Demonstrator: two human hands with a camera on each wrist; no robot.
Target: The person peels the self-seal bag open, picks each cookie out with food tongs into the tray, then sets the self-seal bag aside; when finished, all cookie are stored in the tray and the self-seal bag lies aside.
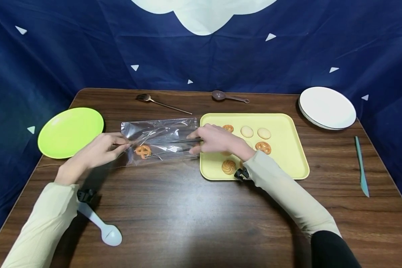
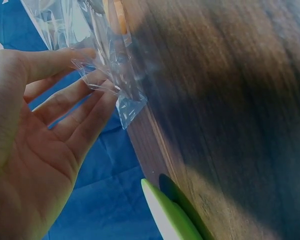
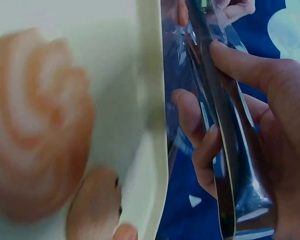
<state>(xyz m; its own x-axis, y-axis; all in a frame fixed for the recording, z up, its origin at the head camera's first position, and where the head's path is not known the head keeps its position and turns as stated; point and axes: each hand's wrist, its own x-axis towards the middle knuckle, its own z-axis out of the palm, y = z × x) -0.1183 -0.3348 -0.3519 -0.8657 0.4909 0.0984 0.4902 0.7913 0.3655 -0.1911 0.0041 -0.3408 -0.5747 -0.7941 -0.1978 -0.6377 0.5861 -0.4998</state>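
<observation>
A clear plastic bag [image 1: 154,128] lies across the table left of the yellow tray. My left hand [image 1: 102,150] pinches its left end between thumb and fingers; the left wrist view shows the crinkled film [image 2: 97,75] at the fingertips. My right hand [image 1: 217,139] grips metal tongs [image 3: 250,195], whose arms reach leftward into the bag. Near the tong tips, a pretzel-shaped cookie [image 1: 143,150] shows through the film at the bag's left end. Below my right wrist, the tray [image 1: 284,128] bears round cookies [image 1: 246,131], a swirl cookie [image 1: 229,167] and other pretzel-shaped cookies [image 1: 263,147].
A green plate [image 1: 70,130] stands at the left and white plates [image 1: 327,107] at the back right. Along the back lie a fork [image 1: 164,105] and a brown scoop [image 1: 229,97]. A pale spoon [image 1: 110,234] is near my left forearm, a teal knife [image 1: 361,167] far right.
</observation>
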